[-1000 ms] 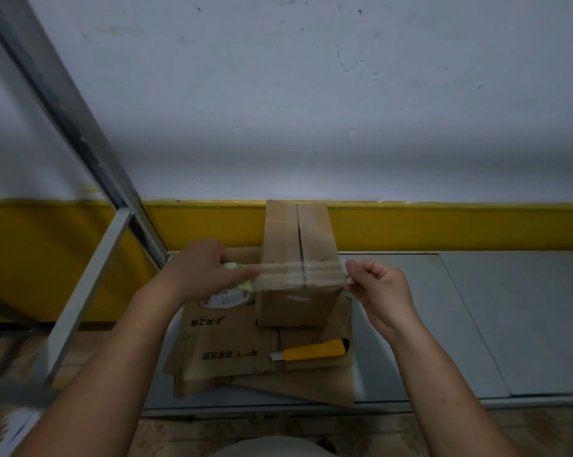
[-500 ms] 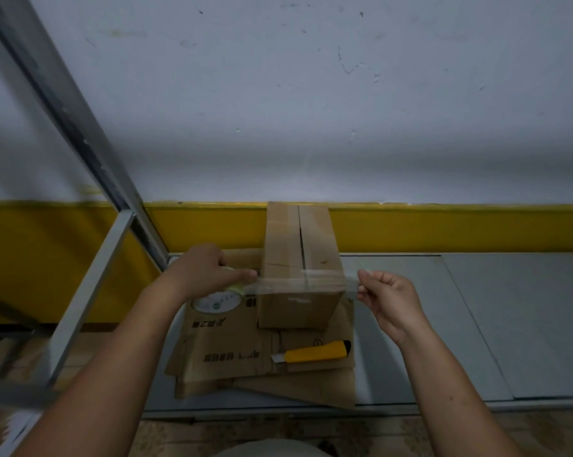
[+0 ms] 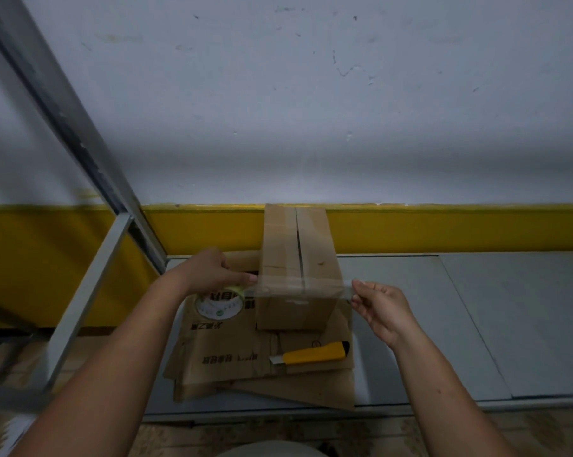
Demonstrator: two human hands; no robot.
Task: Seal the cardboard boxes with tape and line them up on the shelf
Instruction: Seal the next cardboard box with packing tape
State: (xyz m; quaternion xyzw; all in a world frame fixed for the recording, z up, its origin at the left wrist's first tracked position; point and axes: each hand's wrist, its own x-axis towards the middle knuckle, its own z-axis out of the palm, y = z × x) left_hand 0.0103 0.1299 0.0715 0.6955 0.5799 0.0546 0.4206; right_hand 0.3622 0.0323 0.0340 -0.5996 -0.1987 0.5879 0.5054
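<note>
A long brown cardboard box (image 3: 298, 255) stands on the grey shelf (image 3: 410, 324), its two top flaps meeting along a middle seam. A strip of clear tape (image 3: 298, 286) stretches across the box's near end. My left hand (image 3: 212, 272) grips the tape roll (image 3: 237, 289) at the box's left side. My right hand (image 3: 377, 305) pinches the free end of the tape just right of the box, slightly above the shelf.
Several flattened printed cardboard sheets (image 3: 232, 351) lie under and in front of the box. A yellow utility knife (image 3: 311, 354) rests on them. A grey metal shelf post and brace (image 3: 90, 291) stand at the left. A yellow wall band (image 3: 443, 229) runs behind.
My right hand has pulled the tape's end further right, away from the box's corner, lengthening the strip. My left hand stays at the box's left side with the roll.
</note>
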